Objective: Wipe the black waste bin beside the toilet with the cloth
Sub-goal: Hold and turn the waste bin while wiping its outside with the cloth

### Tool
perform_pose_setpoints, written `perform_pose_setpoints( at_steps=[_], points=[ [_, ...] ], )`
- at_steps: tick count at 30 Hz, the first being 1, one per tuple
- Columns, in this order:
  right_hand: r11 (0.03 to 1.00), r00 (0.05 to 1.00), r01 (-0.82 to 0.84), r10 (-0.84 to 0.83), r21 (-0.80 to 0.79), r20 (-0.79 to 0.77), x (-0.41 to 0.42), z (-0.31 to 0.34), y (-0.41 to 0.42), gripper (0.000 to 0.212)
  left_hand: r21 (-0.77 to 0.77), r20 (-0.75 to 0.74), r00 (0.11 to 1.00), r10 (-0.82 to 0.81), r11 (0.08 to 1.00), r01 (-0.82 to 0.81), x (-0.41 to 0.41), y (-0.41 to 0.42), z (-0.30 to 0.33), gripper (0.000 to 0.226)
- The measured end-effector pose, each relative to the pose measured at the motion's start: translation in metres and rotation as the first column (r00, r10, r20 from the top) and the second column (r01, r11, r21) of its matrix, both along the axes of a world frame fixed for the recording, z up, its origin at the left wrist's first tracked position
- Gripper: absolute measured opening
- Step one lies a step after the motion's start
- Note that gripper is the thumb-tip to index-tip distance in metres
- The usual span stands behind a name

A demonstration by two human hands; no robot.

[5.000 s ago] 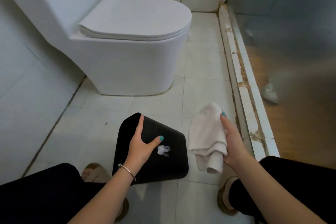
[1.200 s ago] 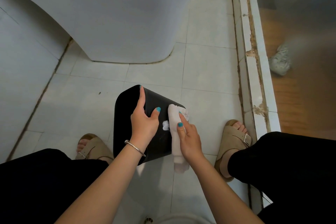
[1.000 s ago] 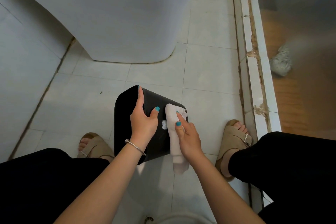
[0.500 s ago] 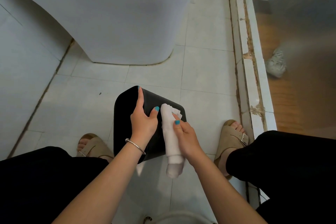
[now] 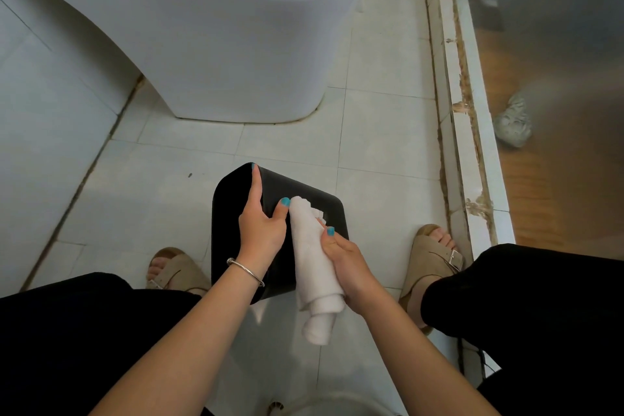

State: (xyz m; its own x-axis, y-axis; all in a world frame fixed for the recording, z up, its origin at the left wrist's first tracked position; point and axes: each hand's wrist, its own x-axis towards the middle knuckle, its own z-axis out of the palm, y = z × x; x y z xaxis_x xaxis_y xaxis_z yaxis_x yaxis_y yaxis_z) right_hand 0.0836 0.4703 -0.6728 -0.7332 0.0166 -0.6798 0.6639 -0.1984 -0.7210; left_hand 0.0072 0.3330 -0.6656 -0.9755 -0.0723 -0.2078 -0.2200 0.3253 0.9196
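The black waste bin (image 5: 233, 233) stands on the pale floor tiles between my feet, in front of the toilet. My left hand (image 5: 261, 223) grips its top, fingers over the far left edge and thumb on the upper face. My right hand (image 5: 341, 263) presses a folded white cloth (image 5: 312, 263) against the bin's top and near side. The cloth's loose end hangs down past the bin's front edge. The cloth hides the white mark on the bin's top.
A white toilet (image 5: 236, 44) with its lid down stands just beyond the bin. A raised white kerb (image 5: 472, 145) with a glass panel runs along the right. My sandalled feet (image 5: 435, 253) flank the bin. A white basin rim (image 5: 324, 405) shows at the bottom edge.
Since five seconds ago my right hand has brought the cloth onto the bin. Over the last second it has slid left across the top, covering the white mark. My left hand stays put.
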Motion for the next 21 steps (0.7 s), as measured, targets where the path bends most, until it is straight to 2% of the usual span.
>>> perform_pose_setpoints(
  at_steps=[4,7,10,13,15,17,21],
  points=[
    [0.993,0.992,0.093,-0.086,-0.069,0.094,0.002,-0.009,0.020,0.032,-0.005,0.014,1.000,0.000,1.000,0.000,-0.003,-0.002,0.000,0.080],
    [0.982,0.969,0.190,-0.187,-0.001,0.164,-0.004,-0.005,0.031,0.046,-0.020,0.013,1.000,-0.003,1.000,0.003,-0.005,-0.002,-0.001,0.080],
    [0.968,0.955,0.246,-0.249,0.038,0.163,-0.014,0.001,0.043,0.051,-0.036,0.006,1.000,-0.008,0.999,0.008,-0.003,0.001,0.000,0.081],
    [0.975,0.958,0.215,-0.220,0.050,0.185,-0.015,0.005,0.047,0.052,-0.043,0.010,1.000,-0.009,0.999,0.009,-0.002,0.003,0.000,0.081],
    [0.981,0.958,0.188,-0.172,-0.049,0.230,-0.009,0.001,0.046,0.051,-0.043,0.020,1.000,-0.004,0.999,0.005,-0.002,0.003,0.000,0.080],
    [0.971,0.963,0.200,-0.170,-0.134,0.207,-0.002,-0.003,0.043,0.048,-0.034,0.030,0.999,0.021,0.999,-0.020,-0.003,0.001,-0.001,0.079],
    [0.969,0.969,0.247,-0.247,0.000,0.022,0.004,-0.017,0.039,0.035,-0.037,0.056,0.996,0.072,0.997,-0.070,-0.005,-0.004,-0.001,0.079]
  ],
)
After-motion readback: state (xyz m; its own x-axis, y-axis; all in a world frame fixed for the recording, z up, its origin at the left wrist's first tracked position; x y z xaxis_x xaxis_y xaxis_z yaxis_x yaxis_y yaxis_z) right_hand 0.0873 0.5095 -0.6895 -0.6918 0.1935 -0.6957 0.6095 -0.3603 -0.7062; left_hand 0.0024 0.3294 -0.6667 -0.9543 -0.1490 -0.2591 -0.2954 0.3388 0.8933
